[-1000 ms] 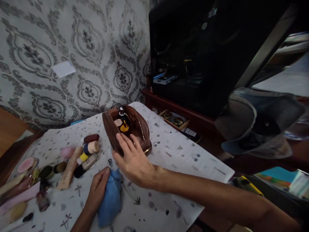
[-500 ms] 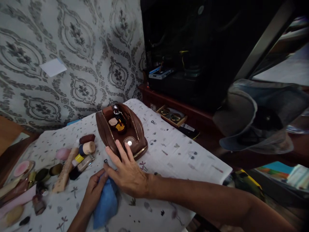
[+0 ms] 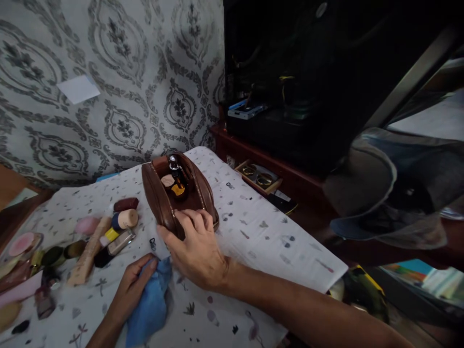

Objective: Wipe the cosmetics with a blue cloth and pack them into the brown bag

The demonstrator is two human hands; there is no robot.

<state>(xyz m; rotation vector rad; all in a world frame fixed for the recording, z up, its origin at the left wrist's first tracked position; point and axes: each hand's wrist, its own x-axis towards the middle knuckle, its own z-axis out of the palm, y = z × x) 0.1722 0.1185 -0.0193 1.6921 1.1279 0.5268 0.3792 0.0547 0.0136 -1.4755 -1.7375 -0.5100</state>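
My left hand [image 3: 135, 285] pinches a crumpled blue cloth [image 3: 150, 307] above the patterned white tablecloth [image 3: 268, 270]. Fingers of my right hand [image 3: 199, 249] are curled over the near edge of a brown bag [image 3: 155, 198], with the thumb on its outer side. The bag lies unzipped, showing a dark bottle with a silver cap [image 3: 173, 164], a round beige item [image 3: 167, 181] and an amber item [image 3: 178, 189] inside. My right fingertips are partly hidden within the opening.
Several cosmetics lie at the left, among them a beige tube [image 3: 89, 253], a pink sponge [image 3: 87, 224] and a foundation bottle [image 3: 121, 241]. Behind stand a dark screen [image 3: 311, 72] and a small tray with glasses [image 3: 277, 184]. A greyish cap [image 3: 377, 188] is at the right.
My right hand has curled its fingers over the bag's near edge, covering the snap flap. My left hand and the blue cloth are lower and farther left, slightly apart from the right hand.
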